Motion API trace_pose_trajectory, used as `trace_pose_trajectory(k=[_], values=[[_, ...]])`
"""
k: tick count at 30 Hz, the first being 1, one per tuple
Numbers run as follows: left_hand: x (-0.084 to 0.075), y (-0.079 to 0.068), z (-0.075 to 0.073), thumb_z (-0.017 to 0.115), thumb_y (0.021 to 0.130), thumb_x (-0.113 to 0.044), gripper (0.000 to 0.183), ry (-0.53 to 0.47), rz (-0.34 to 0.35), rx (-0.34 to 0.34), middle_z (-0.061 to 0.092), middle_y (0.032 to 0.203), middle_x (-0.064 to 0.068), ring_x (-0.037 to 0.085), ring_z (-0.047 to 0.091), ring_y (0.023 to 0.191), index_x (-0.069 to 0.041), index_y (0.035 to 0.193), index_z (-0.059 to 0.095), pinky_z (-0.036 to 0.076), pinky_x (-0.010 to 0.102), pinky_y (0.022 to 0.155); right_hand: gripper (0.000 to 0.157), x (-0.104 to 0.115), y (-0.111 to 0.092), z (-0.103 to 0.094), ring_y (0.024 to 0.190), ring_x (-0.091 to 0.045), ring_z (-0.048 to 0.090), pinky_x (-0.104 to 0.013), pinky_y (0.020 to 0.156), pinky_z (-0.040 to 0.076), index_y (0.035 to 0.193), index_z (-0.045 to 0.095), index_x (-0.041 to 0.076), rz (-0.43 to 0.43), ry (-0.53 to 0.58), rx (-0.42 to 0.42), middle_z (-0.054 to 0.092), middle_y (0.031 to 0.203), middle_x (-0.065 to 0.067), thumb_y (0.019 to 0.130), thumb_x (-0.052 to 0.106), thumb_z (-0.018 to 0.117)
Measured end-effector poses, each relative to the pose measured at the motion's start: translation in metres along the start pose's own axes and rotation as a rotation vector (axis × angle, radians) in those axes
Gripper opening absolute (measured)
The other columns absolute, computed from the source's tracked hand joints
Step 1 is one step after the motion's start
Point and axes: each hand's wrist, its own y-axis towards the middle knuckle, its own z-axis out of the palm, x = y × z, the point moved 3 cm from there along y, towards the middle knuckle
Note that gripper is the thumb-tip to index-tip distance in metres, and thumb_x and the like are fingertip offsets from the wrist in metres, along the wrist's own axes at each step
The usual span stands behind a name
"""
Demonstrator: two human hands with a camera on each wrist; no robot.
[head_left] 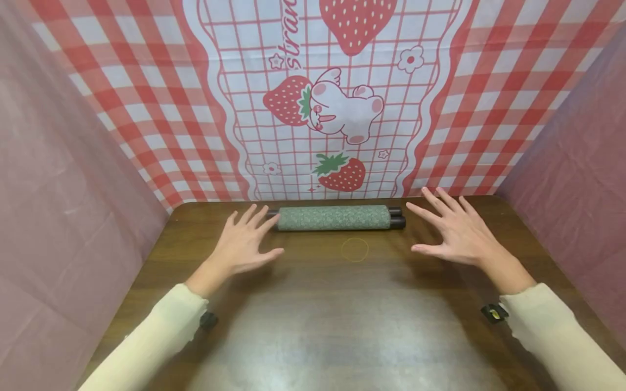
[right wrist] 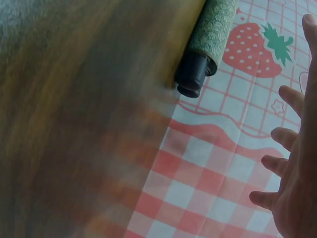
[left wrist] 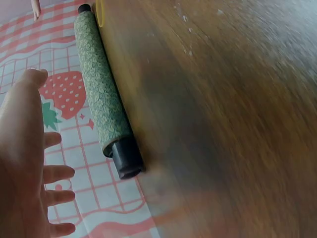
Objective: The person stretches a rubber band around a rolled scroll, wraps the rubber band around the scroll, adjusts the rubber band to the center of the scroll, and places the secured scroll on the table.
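A rolled-up scroll point(head_left: 335, 218) in green leaf-patterned covering lies crosswise at the table's far edge, with black rod ends point(head_left: 398, 222) sticking out. My left hand point(head_left: 244, 241) has its fingers spread, and its fingertips overlap the scroll's left end in the head view. To the right of the scroll, my right hand point(head_left: 459, 236) is spread too, holding nothing. The left wrist view has the scroll point(left wrist: 101, 79) beyond the thumb; the right wrist view catches its other end point(right wrist: 192, 74). A thin yellow rubber band point(head_left: 368, 250) lies just in front of the scroll.
The brown wooden table point(head_left: 313, 315) reflects light near its front. Behind it hangs a red-and-white checked cloth point(head_left: 288, 146) with strawberries and a cartoon animal. Pink curtains point(head_left: 63, 190) enclose both sides. Dark devices point(head_left: 494, 313) sit at the sleeve cuffs.
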Motion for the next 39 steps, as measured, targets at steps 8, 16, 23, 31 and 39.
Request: trace_pose_trajectory(k=[8,16,23,31,39], values=[[-0.011,0.007,0.008,0.061,0.099,-0.077,0.09,-0.009,-0.023,0.01,0.052,0.175,0.016,0.044,0.051,0.161,-0.023,0.17,0.051,0.047,0.073,0.124,0.097,0.004,0.0,0.006,0.168,-0.05,0.037,-0.086,0.125,0.033,0.172,0.044,0.039,-0.017,0.008,-0.007,0.037,0.185,-0.016,0.088,0.073,0.079],[-0.023,0.013,0.011,0.065,0.099,-0.072,0.081,-0.003,-0.042,-0.002,0.07,0.155,0.015,0.038,0.065,0.14,-0.018,0.159,0.062,0.058,0.062,0.108,0.092,0.006,0.001,0.009,0.163,-0.05,0.044,-0.079,0.119,0.045,0.169,0.051,0.031,-0.012,0.137,-0.054,0.047,0.179,-0.017,0.088,0.058,0.086],[-0.03,0.019,0.011,0.065,0.1,-0.071,0.076,-0.005,-0.044,0.009,0.072,0.149,0.015,0.037,0.066,0.136,-0.016,0.153,0.067,0.059,0.061,0.105,0.088,0.009,0.0,0.011,0.159,-0.049,0.048,-0.077,0.112,0.051,0.166,0.056,0.026,-0.014,0.215,-0.091,0.051,0.176,-0.017,0.088,0.052,0.087],[-0.036,0.025,0.012,0.064,0.101,-0.07,0.073,-0.017,-0.055,0.014,0.075,0.145,0.015,0.036,0.067,0.135,-0.015,0.148,0.07,0.06,0.058,0.105,0.088,0.015,0.001,0.013,0.156,-0.047,0.051,-0.076,0.109,0.053,0.165,0.057,0.025,-0.015,0.251,-0.134,0.054,0.172,-0.017,0.086,0.047,0.09],[-0.045,0.033,0.01,0.065,0.102,-0.069,0.068,-0.025,-0.084,-0.009,0.078,0.14,0.014,0.035,0.07,0.132,-0.014,0.141,0.074,0.064,0.055,0.103,0.085,0.022,0.002,0.018,0.153,-0.045,0.053,-0.076,0.106,0.055,0.165,0.057,0.024,-0.005,0.303,-0.14,0.056,0.17,-0.017,0.089,0.042,0.09]])
